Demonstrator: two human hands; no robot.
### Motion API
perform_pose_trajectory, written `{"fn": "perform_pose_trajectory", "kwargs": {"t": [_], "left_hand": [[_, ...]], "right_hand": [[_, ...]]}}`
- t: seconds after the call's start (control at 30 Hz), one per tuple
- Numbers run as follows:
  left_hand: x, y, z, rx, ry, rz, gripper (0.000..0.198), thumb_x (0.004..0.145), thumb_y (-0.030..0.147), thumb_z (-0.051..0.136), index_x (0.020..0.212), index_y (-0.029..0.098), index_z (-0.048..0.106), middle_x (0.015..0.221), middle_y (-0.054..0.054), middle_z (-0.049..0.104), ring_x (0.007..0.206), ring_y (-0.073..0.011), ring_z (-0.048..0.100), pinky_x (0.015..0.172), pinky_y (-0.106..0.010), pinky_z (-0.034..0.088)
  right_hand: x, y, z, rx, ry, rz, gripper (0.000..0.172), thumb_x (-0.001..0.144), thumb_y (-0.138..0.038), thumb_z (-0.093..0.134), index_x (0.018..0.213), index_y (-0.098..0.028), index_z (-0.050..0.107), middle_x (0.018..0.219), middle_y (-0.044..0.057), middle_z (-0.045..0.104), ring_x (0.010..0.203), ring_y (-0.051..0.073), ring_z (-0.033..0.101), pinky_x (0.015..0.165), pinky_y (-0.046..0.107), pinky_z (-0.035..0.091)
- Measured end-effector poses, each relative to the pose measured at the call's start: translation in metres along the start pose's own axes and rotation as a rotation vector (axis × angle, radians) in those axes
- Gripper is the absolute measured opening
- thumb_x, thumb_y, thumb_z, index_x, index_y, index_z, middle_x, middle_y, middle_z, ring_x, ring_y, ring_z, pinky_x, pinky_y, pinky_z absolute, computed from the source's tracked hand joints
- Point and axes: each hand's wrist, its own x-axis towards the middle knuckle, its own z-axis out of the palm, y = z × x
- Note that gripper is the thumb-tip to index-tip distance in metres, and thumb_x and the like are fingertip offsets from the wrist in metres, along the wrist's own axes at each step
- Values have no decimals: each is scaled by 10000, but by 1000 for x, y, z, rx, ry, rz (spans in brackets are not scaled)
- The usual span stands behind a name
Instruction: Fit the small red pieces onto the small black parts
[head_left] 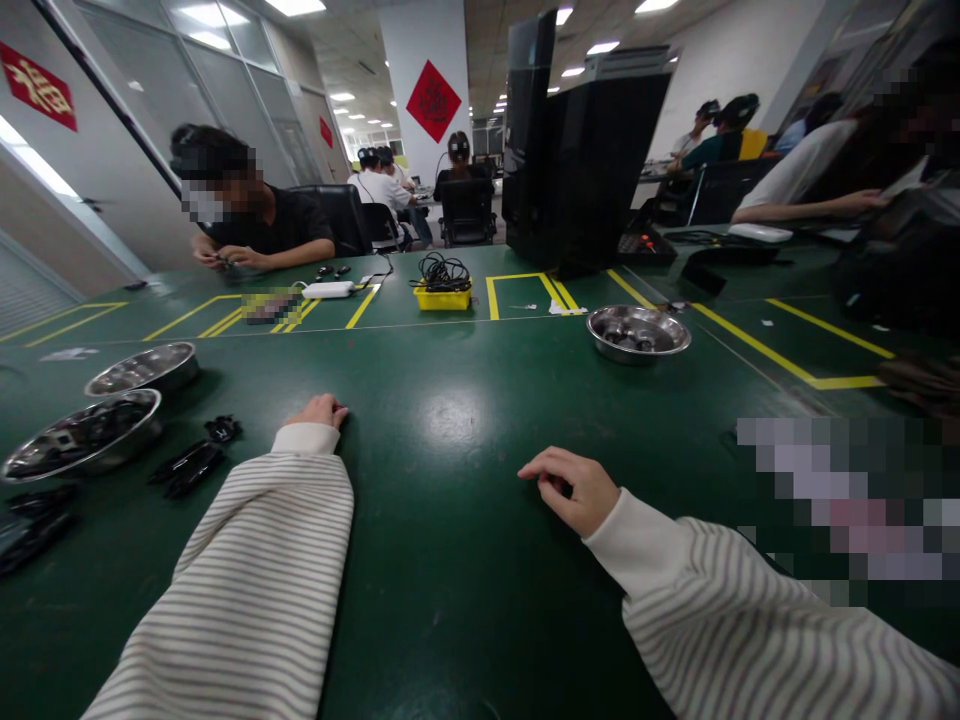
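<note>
My left hand [319, 411] rests on the green tabletop [442, 500], with its fingers loosely bent and pointing right. Nothing shows in it, though part of the fingers is hidden. Nearest to it are some black parts [187, 465] lying to its left. On the right side of the table, my right hand [574, 488] is loosely open, its index finger stretched out to the left and the thumb bent below. It holds nothing. Bare tabletop lies between the two hands.
At left stand two steel bowls, an upper one [142, 370] and a lower one [82, 435] holding dark parts. Another steel bowl [637, 335] with dark pieces is at right. Farther back are a yellow tray [442, 298] of black cable and a black computer case [607, 170]. A person [255, 215] sits opposite.
</note>
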Motion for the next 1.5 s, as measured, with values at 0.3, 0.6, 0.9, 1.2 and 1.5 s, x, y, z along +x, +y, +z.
{"fn": "perform_pose_trajectory", "kwargs": {"t": [0.3,0.6,0.9,1.2,1.5], "left_hand": [[-10,9,-9,68,29,-28,185,775,291,418,892,200,531,878,-65,622,822,-205,575,643,-249,412],[-15,12,-2,106,37,-109,295,808,267,302,1055,164,425,776,-101,631,640,-238,596,534,-277,383],[-13,-8,-15,120,-74,64,250,768,336,441,937,183,542,984,-74,587,844,-190,567,679,-238,410],[-19,18,-10,196,129,212,416,774,420,450,1147,243,502,1115,-59,539,1042,-286,398,826,-393,337],[-20,48,5,54,181,380,212,783,295,474,898,216,633,909,-59,635,927,-243,459,785,-366,367]], "right_hand": [[0,-1,0,4,4,-3,257,716,-58,428,823,-166,634,794,38,603,525,94,512,495,215,428],[1,1,0,4,1,-29,301,698,-11,416,838,-165,634,775,40,612,631,128,565,557,238,449],[-1,1,0,14,-15,-21,287,713,-16,425,848,-166,630,755,39,607,672,142,569,580,252,460],[1,-2,-1,-5,-16,-31,270,701,-33,437,830,-167,632,715,34,611,648,143,552,548,246,439],[1,0,0,74,-3,3,242,730,-89,430,819,-166,641,688,29,617,582,124,559,506,225,434]]}}
